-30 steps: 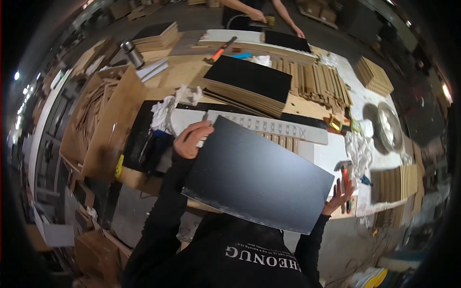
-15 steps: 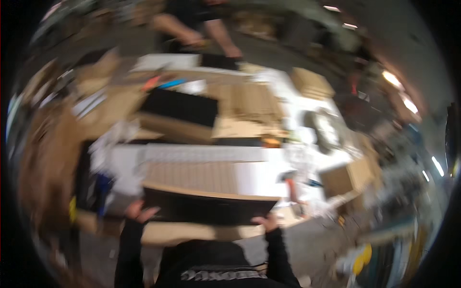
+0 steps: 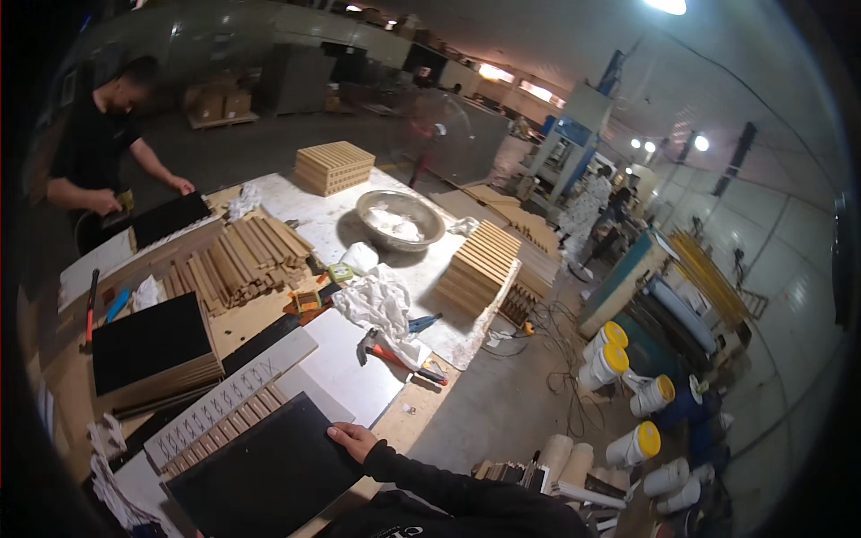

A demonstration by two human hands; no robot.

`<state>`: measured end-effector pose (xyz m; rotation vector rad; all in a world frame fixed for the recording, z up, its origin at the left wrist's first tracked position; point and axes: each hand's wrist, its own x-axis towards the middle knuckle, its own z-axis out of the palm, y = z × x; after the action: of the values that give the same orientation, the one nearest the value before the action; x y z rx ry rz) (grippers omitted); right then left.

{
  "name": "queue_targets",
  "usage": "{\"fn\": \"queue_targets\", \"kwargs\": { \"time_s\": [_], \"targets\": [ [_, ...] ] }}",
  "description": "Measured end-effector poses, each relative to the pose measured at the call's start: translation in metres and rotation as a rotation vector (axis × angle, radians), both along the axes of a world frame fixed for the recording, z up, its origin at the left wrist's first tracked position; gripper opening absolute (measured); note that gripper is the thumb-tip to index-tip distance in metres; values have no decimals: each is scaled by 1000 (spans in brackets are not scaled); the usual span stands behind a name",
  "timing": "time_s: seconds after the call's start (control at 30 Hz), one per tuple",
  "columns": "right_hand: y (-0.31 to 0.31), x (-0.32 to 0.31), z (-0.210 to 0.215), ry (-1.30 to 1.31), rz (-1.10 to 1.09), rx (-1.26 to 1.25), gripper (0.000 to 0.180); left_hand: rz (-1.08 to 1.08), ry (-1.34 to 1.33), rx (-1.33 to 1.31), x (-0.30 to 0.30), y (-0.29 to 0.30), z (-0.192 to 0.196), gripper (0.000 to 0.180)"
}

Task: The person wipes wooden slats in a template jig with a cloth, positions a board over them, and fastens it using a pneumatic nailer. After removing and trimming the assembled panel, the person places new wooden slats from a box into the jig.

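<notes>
Workshop bench (image 3: 350,220) | black panel (image 3: 269,475) now flat at near edge, beside slat strip (image 3: 229,414), no longer lifted: looks set down | right hand (image 3: 352,440) open, palm on panel corner | left hand out of view | hammer (image 3: 386,351) nearby, untouched

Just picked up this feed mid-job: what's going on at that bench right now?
The person's right hand rests on the edge of a large black panel lying flat at the near end of the workbench; the left hand is out of view. Beside the panel lie a white notched strip and a red-handled hammer. At the far end, another worker handles a second black board.
</notes>
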<state>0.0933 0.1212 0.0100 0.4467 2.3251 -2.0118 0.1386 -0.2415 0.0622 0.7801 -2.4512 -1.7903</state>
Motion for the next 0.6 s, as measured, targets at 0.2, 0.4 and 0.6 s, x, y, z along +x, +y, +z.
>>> {"fn": "queue_targets", "kwargs": {
  "time_s": [0.2, 0.4, 0.6],
  "targets": [
    [7, 2, 3, 149, -201, -105, 41, -227, 66, -318, -3, -11, 3, 47],
    [11, 19, -15, -130, 53, 385, 55, -291, 348, -251, -12, -13, -14, 45],
    [42, 30, -59, 143, -35, 926, 25, -208, 533, -311, -16, 1, -85, 32]
  ]
}}
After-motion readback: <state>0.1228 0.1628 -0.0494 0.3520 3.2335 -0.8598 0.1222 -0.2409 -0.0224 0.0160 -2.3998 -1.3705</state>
